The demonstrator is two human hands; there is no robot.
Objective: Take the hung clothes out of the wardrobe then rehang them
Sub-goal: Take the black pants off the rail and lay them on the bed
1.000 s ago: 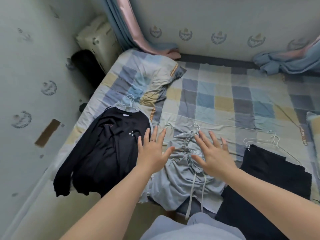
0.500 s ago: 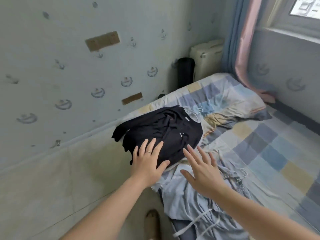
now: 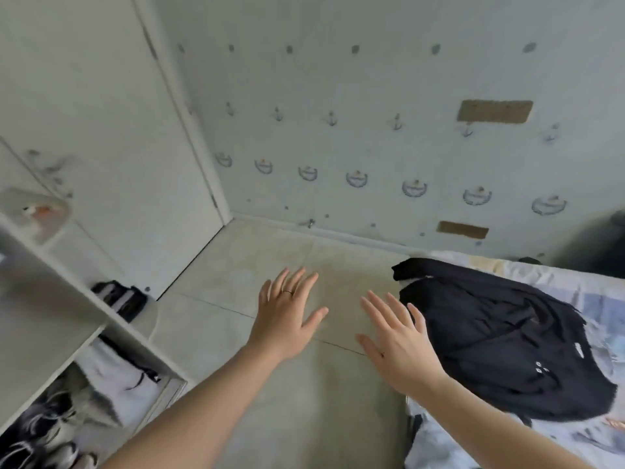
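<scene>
The left hand (image 3: 287,316) is held flat and wide open, with a ring on one finger, and nothing is held in it. The right hand (image 3: 397,343) is spread open too, and it is empty as well. Both hands are held out over the floor (image 3: 304,418), with a small gap between them.

Just beside the right hand, a black top (image 3: 490,340) is laid out on the bed (image 3: 595,296). It cannot be told if the fingertips touch its edge. To the left, a white shelf (image 3: 111,319) is seen, with shoes (image 3: 44,445) at the bottom.

The top is out and lying down, so it is likely that hanging it back up is the step to be done. For that to go well, the top should be picked up at the neck end, where a hanger would sit, so that it drops straight and is not bunched. No hanger can be made out here, so it should be felt for first.

The top is laid long-ways across the bed, from the left to the lower right. A small white tag (image 3: 579,349) marks the neck end, which is pointed right, away from the hands. One sleeve (image 3: 416,269) is stretched out to the upper left, by the bed's edge.
</scene>
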